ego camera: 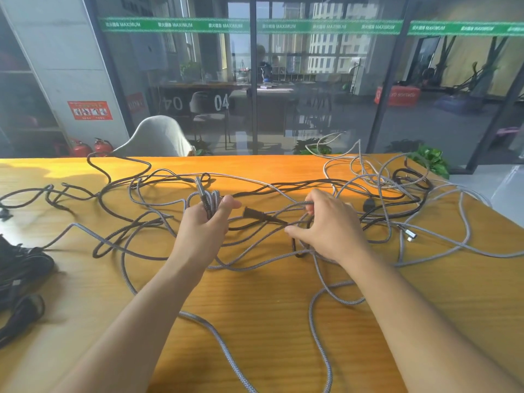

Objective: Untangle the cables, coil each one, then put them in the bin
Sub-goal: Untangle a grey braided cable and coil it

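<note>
My left hand grips a small coil of grey cable, its loops standing upright out of my fist. My right hand pinches a grey strand running left toward the coil, above the black plug lying between my hands.

Head camera looks forward and down, close over the table.

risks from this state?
1. The left hand grips a small grey coil whose tail is still in the tangle; pulling may tighten knots.
2. The right hand pinches a grey cable crossed by black ones, which may drag along.
3. Loops overhang the table's far edge and could slip off.
</note>
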The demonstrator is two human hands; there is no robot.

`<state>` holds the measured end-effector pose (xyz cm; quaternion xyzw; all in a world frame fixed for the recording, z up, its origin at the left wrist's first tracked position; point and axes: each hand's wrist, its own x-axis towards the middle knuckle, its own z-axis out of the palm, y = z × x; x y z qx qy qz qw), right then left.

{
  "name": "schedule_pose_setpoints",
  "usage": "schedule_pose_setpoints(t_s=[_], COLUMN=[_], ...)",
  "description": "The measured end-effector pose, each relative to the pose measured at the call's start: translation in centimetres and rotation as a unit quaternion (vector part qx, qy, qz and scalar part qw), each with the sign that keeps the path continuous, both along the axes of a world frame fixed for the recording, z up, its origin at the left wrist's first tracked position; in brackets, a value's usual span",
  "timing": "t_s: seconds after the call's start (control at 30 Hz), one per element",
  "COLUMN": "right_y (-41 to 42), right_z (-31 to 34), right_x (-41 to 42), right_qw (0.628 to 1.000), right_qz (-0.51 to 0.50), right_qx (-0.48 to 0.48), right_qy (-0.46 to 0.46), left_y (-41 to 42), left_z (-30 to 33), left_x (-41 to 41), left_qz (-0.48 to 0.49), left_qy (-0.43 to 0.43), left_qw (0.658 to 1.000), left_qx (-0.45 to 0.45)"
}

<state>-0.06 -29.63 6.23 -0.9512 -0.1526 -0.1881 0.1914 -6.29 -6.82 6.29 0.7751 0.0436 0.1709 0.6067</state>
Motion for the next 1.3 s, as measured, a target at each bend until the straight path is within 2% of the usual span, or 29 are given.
schedule_pose_setpoints(t_s=[0.17,0.33,0.53,0.6,0.67,0.77,0.83,0.87,0.93,1.0,1.1,1.2,1.3], right_y=[-0.3,-0.2,-0.2,-0.3,-0.3,-0.3,-0.5,-0.7,-1.3,-1.7,-1.6,-1.4,-1.6], right_z=[-0.7,-0.5,-0.8,-1.0,-1.4,-2.2,-1.9,-1.6,-1.1,-0.9,-0.6,-0.3,-0.2], right_x=[0.7,1.1,1.9,2.2,2.2,2.3,1.7,1.5,1.3,1.3,1.3,1.4,1.3], right_qw=[0.982,0.961,0.968,0.972,0.985,0.993,0.961,0.942,0.934,0.947,0.946,0.958,0.949], right_qz=[-0.061,-0.104,-0.149,-0.131,-0.068,0.080,0.144,0.146,0.113,0.081,0.053,0.018,-0.022], right_qx=[0.021,-0.007,0.032,0.044,0.045,0.091,0.201,0.255,0.283,0.263,0.261,0.187,0.202], right_qy=[-0.180,-0.257,-0.198,-0.191,-0.154,0.002,0.125,0.163,0.185,0.167,0.187,0.217,0.242], left_y=[-0.1,-0.2,-0.4,-0.5,-0.5,-0.5,-0.4,-0.4,-0.4,-0.4,-0.3,-0.3,-0.3], left_z=[0.2,0.4,0.6,0.7,0.7,0.6,0.7,0.7,0.7,0.8,0.8,0.8,0.7], left_x=[-0.1,-0.2,-0.4,-0.4,-0.4,-0.5,-0.5,-0.6,-0.5,-0.5,-0.6,-0.5,-0.6], left_qz=[-0.002,-0.005,-0.019,-0.023,-0.025,-0.024,-0.021,-0.020,-0.021,-0.022,-0.025,-0.022,-0.023], left_qy=[-0.009,-0.013,-0.023,-0.025,-0.025,-0.024,-0.024,-0.023,-0.020,-0.018,-0.018,-0.016,-0.014], left_qw=[1.000,1.000,0.999,0.999,0.999,0.999,0.999,1.000,1.000,1.000,1.000,1.000,1.000], left_qx=[0.001,-0.007,-0.010,-0.009,-0.009,-0.004,-0.003,-0.002,0.003,0.004,-0.001,0.000,-0.002])
